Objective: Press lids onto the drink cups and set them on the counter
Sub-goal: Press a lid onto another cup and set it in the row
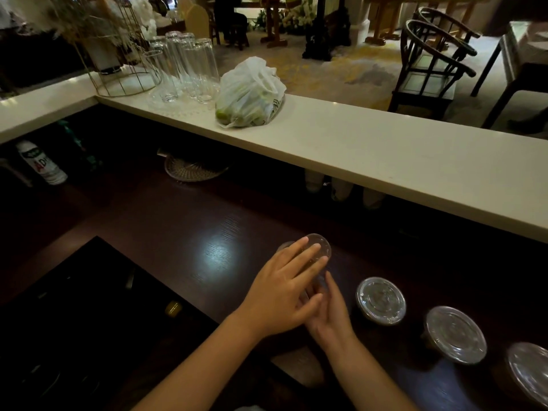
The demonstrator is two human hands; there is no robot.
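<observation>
A clear plastic lid sits on a drink cup on the dark wooden worktop. My left hand lies flat on top of that lid, fingers spread. My right hand wraps the cup's side from the right; the cup itself is mostly hidden by both hands. To the right stand three more lidded cups in a row: one, a second and a third at the frame's edge. The raised white counter runs across behind them.
On the white counter stand several upturned glasses, a white plastic bag of green fruit and a wire vase stand. A woven tray and a white bottle lie under the counter ledge. A black appliance fills the lower left.
</observation>
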